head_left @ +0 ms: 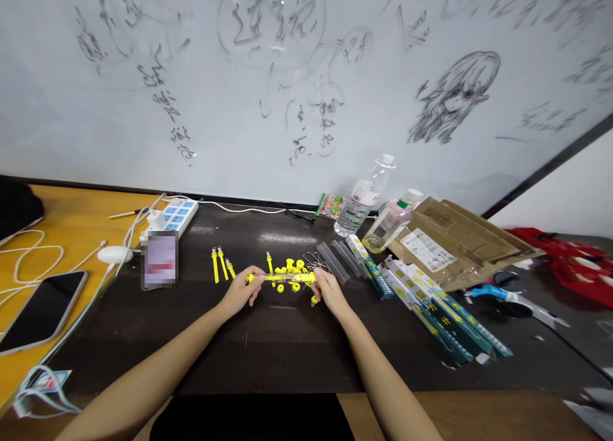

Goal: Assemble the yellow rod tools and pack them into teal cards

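Observation:
My left hand (pixel 242 292) and my right hand (pixel 328 292) hold a thin yellow pen-like tube (pixel 281 277) level between them, one at each end, fingers pinched on it. The tube hovers just above the dark table (pixel 268 339). Behind it lies a heap of small yellow plastic parts (pixel 290 266). Three loose yellow pins (pixel 221 264) lie to the left. Clear plastic strips (pixel 335 260) lie right of the heap.
Several green-and-white long packets (pixel 431 300) fan out at right, beside a cardboard box (pixel 445 240), two plastic bottles (pixel 366 201) and blue scissors (pixel 507 297). At left are a power strip (pixel 176 215), a phone (pixel 43 310), white cables and a whiteboard wall behind.

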Available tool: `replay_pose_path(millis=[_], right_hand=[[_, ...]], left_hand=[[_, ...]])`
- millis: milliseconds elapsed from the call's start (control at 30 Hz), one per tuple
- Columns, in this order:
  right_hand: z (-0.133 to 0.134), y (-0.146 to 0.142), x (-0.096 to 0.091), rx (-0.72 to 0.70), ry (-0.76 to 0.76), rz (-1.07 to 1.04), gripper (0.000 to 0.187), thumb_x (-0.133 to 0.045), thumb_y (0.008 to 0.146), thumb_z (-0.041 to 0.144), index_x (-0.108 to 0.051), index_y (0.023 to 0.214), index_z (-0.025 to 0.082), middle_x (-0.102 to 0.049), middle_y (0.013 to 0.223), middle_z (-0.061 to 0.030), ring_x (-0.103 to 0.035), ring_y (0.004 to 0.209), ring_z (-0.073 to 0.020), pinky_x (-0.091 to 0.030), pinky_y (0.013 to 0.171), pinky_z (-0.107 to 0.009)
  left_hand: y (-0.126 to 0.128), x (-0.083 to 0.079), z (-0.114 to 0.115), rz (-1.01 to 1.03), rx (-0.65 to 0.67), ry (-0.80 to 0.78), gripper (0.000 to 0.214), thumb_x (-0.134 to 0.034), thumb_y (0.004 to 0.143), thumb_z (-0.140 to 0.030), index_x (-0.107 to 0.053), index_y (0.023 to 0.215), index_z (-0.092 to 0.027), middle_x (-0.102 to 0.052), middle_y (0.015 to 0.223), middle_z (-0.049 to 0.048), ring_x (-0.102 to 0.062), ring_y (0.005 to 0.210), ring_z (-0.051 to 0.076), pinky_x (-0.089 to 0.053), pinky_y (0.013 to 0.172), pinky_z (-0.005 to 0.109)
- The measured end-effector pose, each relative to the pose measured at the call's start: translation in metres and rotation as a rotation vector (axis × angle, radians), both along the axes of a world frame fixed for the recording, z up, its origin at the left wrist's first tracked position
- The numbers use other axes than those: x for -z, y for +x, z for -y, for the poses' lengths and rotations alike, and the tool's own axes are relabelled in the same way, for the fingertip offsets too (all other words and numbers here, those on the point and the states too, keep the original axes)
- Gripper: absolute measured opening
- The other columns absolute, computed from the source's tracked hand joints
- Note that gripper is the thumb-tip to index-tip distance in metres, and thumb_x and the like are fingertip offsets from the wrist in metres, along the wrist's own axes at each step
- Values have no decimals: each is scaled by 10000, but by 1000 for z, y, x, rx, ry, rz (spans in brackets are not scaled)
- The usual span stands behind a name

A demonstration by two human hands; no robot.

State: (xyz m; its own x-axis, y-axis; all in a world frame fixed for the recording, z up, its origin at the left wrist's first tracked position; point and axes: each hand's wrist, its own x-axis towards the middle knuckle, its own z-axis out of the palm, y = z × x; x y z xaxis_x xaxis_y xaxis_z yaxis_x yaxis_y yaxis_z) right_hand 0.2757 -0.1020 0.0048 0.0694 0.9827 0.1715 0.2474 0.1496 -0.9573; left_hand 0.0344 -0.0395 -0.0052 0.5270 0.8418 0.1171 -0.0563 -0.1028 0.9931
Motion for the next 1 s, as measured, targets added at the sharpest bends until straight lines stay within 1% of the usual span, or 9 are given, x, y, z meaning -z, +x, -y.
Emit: replay_pose_path(millis=[100,167,233,300,467,600,767,833,1000], right_hand=[[-1,1,2,75,-7,20,529,-359,876,591,-343,513,207,-358,400,49,-336,369,-82,-282,394,-226],[-1,2,1,101,-3,-15,482,-381,870,582,-389,568,207,-393,443,47,-349,381,-90,-276,384,-227],[1,2,-2,88,9,-60,374,-413,869,547,-441,696,218,-441,513,50,-377,401,-99,-284,379,-222],[2,2,-4,51,28,-88,278,-441,871,499,-448,790,233,-467,568,52,-398,426,-104,-299,386,-218],[4,2,-6,9,58,-71,229,-435,886,439,-429,784,234,-475,608,46,-410,458,-106,-322,420,-224],[5,0,-6,-33,58,-44,265,-386,916,437,-398,755,227,-479,611,48,-402,447,-95,-323,433,-224],[4,-1,-6,-44,35,-25,348,-363,917,488,-361,697,218,-436,534,61,-389,424,-89,-313,430,-217],[3,-1,-5,-31,27,-17,398,-357,909,521,-349,656,214,-417,498,61,-382,412,-87,-307,426,-216],[0,-2,0,49,8,50,561,-324,895,577,-311,475,205,-355,384,43,-331,363,-74,-281,420,-227]], left_hand=[[1,-1,1,-17,5,-6,339,-518,831,-495,-480,887,-162,-410,441,-106,-365,311,42,-292,352,150],[1,-1,2,-21,7,-6,341,-513,831,-498,-482,887,-163,-411,438,-107,-365,309,44,-293,352,152],[2,-2,2,-14,3,-9,345,-515,828,-503,-481,884,-164,-411,437,-107,-361,306,45,-292,347,153],[1,-2,1,2,-11,-19,352,-524,820,-509,-479,883,-166,-408,437,-109,-354,303,44,-292,339,153],[1,-1,-1,26,-18,-32,355,-532,816,-510,-472,894,-169,-400,432,-113,-346,302,46,-300,331,152],[0,1,-1,20,-6,-25,342,-519,830,-502,-466,891,-170,-394,428,-115,-345,303,47,-304,332,153],[0,2,-1,13,5,-15,333,-515,836,-493,-467,899,-170,-398,442,-114,-347,304,43,-299,333,149],[0,1,1,5,7,-7,331,-515,837,-488,-467,901,-166,-398,447,-114,-348,307,40,-296,335,147],[1,-3,4,-15,14,-6,345,-518,827,-497,-465,891,-163,-398,460,-114,-355,315,37,-297,337,146]])
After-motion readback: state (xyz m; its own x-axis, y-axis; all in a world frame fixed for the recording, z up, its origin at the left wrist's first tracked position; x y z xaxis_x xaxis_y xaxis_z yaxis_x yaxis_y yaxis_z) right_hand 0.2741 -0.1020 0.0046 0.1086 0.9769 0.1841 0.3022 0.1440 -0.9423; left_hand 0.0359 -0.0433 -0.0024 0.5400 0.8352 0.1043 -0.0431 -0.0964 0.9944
